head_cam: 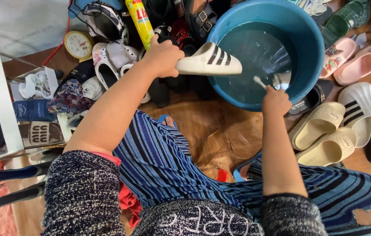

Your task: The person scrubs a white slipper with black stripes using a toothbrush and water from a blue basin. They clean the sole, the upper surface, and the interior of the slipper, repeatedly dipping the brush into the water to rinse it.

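My left hand [163, 57] grips the heel end of a white slide sandal with black stripes [209, 61], holding it level over the left rim of a big blue basin [301, 39] with water in it. My right hand [276, 101] is closed around the handle of a small white brush [259, 81], whose head points into the basin near its front rim. The brush bristles are hard to make out against the water.
Shoes crowd the floor: cream slides [320, 133], a white striped slide [362, 109], pink sandals [360, 63], green shoes [347, 17], dark sandals behind the basin. A yellow bottle [141, 17], a round clock [79, 43], and a white rack [2, 100] with cloths stand at left.
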